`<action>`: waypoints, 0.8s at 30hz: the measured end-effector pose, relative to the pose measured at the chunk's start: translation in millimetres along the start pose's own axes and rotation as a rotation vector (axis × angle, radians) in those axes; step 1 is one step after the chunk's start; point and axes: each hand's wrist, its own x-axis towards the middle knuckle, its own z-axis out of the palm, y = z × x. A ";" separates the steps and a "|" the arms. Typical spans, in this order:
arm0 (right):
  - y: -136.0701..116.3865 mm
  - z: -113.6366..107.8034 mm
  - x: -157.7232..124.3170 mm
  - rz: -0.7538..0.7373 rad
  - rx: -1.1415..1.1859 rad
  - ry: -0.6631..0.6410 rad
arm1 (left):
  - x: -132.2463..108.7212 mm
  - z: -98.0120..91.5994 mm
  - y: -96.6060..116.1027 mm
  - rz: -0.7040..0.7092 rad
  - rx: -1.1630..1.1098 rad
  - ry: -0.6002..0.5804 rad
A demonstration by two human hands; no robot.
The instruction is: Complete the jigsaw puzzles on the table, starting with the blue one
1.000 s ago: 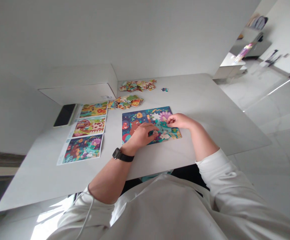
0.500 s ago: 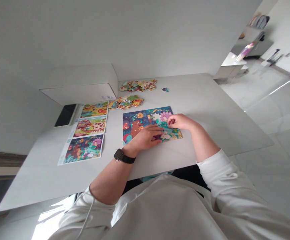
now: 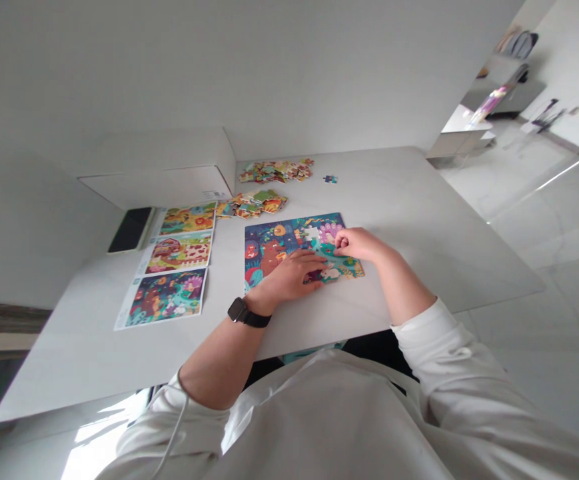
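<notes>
A colourful jigsaw puzzle lies flat on the white table, with a pale gap showing in its upper middle. Across its lower part rests my left hand, palm down with the fingers stretched out, covering some of the picture. My right hand is at the puzzle's right side, its fingers curled and pressed together against the surface. Whether a piece sits under those fingertips is hidden. One loose blue puzzle piece lies beyond the puzzle, apart from both hands.
Two heaps of puzzle pieces, a far heap and a nearer heap, lie behind the puzzle. To the left are a sheet with three printed pictures, a phone and a white box against the wall.
My right hand has shifted very slightly to the left over the puzzle, fingers still curled. My left hand stays in place.
</notes>
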 end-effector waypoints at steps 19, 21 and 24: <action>-13.2 5.4 2.9 0.108 -0.188 0.073 | 3.6 -1.3 3.9 -0.013 -0.032 0.037; -13.0 6.0 4.7 0.143 -0.177 0.104 | 3.6 -1.6 3.6 -0.020 -0.036 0.058; -11.4 6.3 5.8 0.140 -0.159 0.097 | 2.2 -2.3 2.5 -0.047 -0.033 0.072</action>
